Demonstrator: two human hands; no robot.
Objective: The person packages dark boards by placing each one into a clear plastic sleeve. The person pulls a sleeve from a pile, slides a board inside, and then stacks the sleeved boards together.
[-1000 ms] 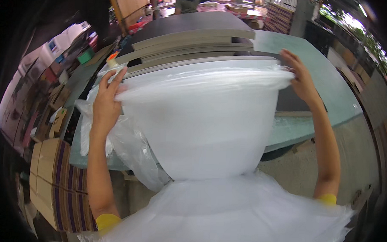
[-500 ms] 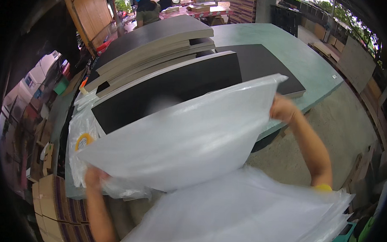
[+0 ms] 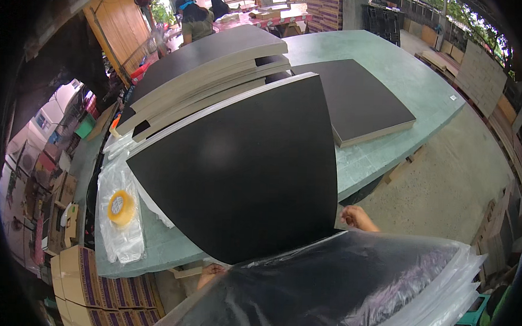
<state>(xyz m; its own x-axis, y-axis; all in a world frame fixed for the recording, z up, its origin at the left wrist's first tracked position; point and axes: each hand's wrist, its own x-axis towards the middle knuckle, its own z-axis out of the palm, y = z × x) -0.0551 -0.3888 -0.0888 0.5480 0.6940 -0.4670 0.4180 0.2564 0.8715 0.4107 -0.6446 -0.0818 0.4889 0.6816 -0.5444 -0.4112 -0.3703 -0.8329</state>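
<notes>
A large black panel (image 3: 244, 162) stands tilted at the table's near edge. Its near end is inside a clear plastic sheet or bag (image 3: 325, 286), and black shows through the film. My left hand (image 3: 212, 270) is closed on the film edge beside the panel's lower left corner, partly hidden by the film. Just off the panel's lower right corner, my right hand (image 3: 357, 217) has curled fingers at the film's other edge. More layers of clear film fan out at the lower right.
Stacked dark panels (image 3: 213, 52) stand behind, with another dark panel (image 3: 361, 100) lying on the green table (image 3: 413, 70). A yellow tape roll (image 3: 121, 209) rests on folded plastic (image 3: 120, 247) at left. Cartons (image 3: 96, 283) sit below; a person (image 3: 195, 24) is in the background.
The film that was raised across the panel has come down toward me, baring the black surface. Both hands have moved down and inward, closer to the panel's near corners.
</notes>
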